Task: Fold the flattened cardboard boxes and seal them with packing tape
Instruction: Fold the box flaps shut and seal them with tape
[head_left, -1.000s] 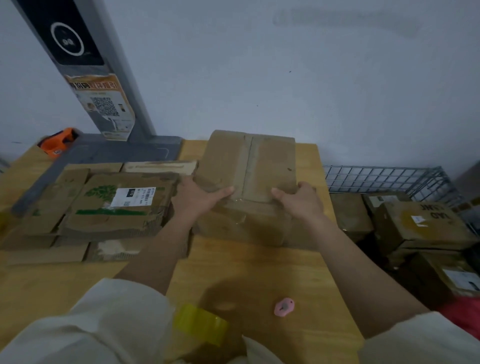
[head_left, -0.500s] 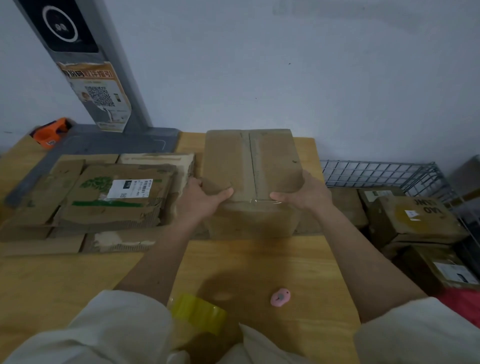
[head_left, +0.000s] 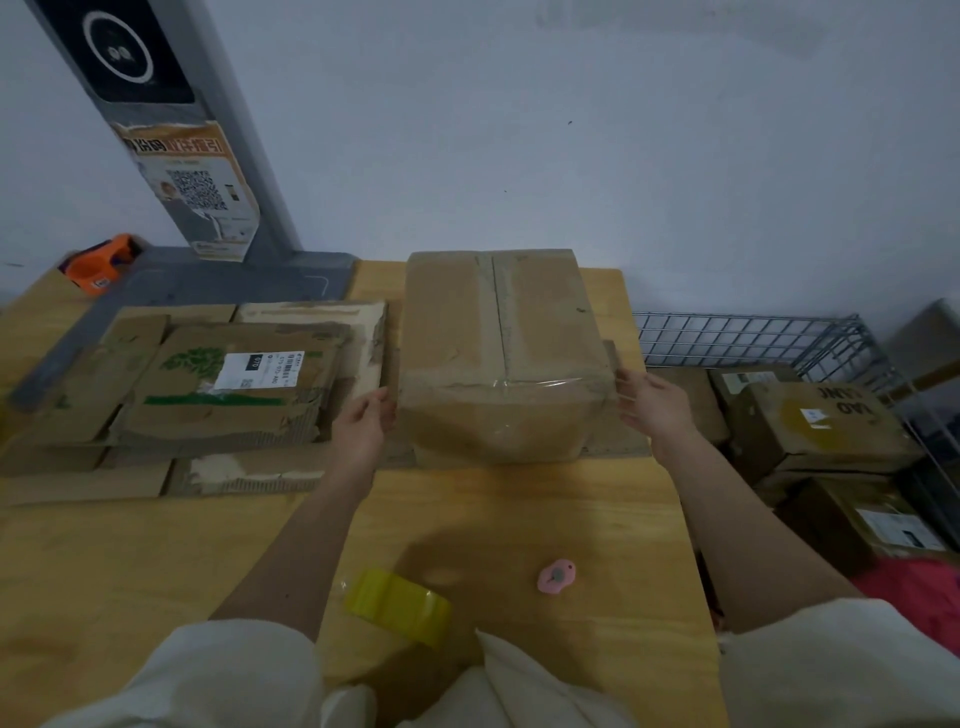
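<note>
Both hands now off box (head_left: 498, 358) top.

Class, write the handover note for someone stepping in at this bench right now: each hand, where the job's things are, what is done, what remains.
Left hand: open, fingers at the left side of the folded box.
Right hand: open, at the box's right side.
The box stands on the table, clear tape across its near top edge; the centre seam further back shows no tape that I can make out.
Tape roll and pink cutter lie near the front edge.
Left to do: the flattened boxes stacked to the left.
</note>
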